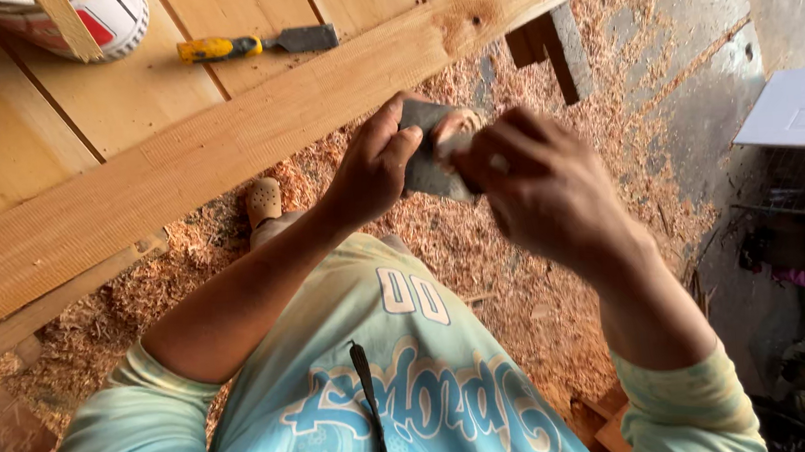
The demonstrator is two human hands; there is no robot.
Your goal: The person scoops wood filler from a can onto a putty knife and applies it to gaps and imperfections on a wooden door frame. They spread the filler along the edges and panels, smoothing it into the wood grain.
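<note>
Sawdust floor (480,249), two hands (455,170), one blade (428,158)

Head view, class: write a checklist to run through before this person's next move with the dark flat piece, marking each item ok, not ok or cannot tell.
1. Left hand grips dark flat piece: ok.
2. Right hand on the piece too: ok.
3. Piece held clear of the plank: ok.
4. Yellow-handled scraper lies untouched on the boards: ok.
5. Floor free of wood shavings: not ok.
6. Which face of the piece is up: cannot tell.
</note>
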